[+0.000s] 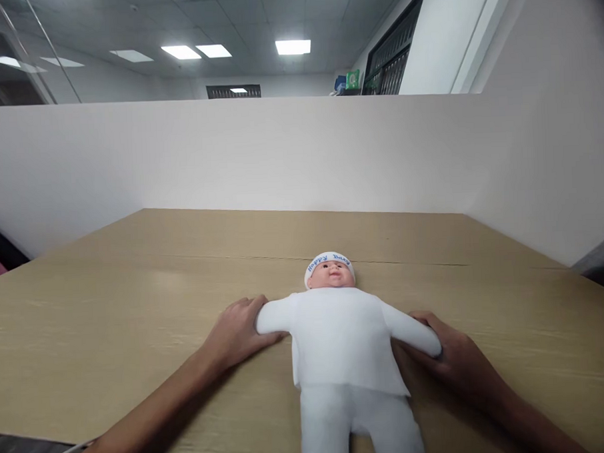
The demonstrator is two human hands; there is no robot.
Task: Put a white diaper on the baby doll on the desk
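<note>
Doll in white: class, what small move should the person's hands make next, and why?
Perhaps the right hand could swing its white sleeve slightly toward the head of the doll, evening up the two sides: this sleeve slopes downward, while the sleeve in the left hand reaches out nearly level. Both hands hold sleeves, so no new grip seems needed.

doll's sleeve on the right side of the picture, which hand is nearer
Right. The right hand holds that sleeve at its outer end; the left hand is on the doll's other side, at the other sleeve.
</note>
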